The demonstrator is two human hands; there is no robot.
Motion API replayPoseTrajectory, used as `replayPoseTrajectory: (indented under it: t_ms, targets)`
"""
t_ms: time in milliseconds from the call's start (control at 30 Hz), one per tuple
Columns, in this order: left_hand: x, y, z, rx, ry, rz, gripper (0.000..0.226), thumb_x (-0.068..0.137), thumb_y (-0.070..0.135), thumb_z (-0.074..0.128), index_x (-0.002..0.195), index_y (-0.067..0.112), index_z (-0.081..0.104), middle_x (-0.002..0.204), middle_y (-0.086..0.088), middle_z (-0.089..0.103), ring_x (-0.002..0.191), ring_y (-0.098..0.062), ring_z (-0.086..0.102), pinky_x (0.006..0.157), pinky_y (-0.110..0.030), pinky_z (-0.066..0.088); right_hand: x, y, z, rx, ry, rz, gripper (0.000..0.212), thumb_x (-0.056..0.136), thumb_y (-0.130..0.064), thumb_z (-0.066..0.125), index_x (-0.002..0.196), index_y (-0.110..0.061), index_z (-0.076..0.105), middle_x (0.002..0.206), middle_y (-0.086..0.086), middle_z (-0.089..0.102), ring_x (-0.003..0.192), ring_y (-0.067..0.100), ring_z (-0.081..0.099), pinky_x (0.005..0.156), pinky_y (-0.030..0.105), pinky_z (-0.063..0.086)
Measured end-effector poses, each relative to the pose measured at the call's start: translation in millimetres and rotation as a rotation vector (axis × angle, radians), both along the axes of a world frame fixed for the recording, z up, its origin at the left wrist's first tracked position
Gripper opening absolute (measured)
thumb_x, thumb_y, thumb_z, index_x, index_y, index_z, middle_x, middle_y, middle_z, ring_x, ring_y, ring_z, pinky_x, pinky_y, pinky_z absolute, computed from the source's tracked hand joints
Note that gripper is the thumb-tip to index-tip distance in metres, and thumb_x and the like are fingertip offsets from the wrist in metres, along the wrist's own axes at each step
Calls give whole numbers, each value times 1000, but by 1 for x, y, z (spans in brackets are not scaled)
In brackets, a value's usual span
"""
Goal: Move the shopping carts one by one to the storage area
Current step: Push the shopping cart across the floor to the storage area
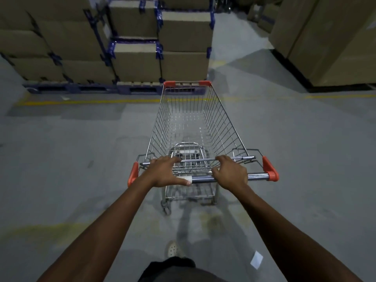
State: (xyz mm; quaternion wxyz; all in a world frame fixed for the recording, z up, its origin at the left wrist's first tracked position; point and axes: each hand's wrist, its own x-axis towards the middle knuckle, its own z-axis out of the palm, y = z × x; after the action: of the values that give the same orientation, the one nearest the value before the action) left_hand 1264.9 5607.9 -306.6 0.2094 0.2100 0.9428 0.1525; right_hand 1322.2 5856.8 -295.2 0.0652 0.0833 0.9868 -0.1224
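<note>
Left grip (164, 171) and right grip (231, 174) both closed around shopping cart handle (203, 179); white handle label (183, 178) unreadable.

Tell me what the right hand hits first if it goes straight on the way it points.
The right hand holds the handle of the shopping cart, fingers aimed forward. Going straight on, it would first meet the basket's rear rail just beyond; the fingertips may already touch it, as depth is unclear.
</note>
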Motion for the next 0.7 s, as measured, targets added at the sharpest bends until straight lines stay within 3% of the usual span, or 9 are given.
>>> replayPoseTrajectory:
  t_ms: [367, 700]
  targets:
    - [-122, -28, -2, -12, 2, 123, 128, 44, 106, 37, 151, 37, 29, 159, -6, 34, 145, -30, 30, 117, -55, 19, -154, -24, 6, -8, -14, 134, 51, 95, -46, 46, 141, -24, 49, 144, -1, 52, 117, 26, 61, 90, 39, 47]
    - [-241, -54, -8, -6, 22, 281, 124, 46, 105, 41, 149, 38, 32, 157, -3, 38, 144, -29, 33, 117, -54, 22, -313, -48, 0, 9, 20, 275, 52, 94, -45, 44, 142, -25, 50, 148, -3, 49, 118, 26, 61, 90, 39, 47]
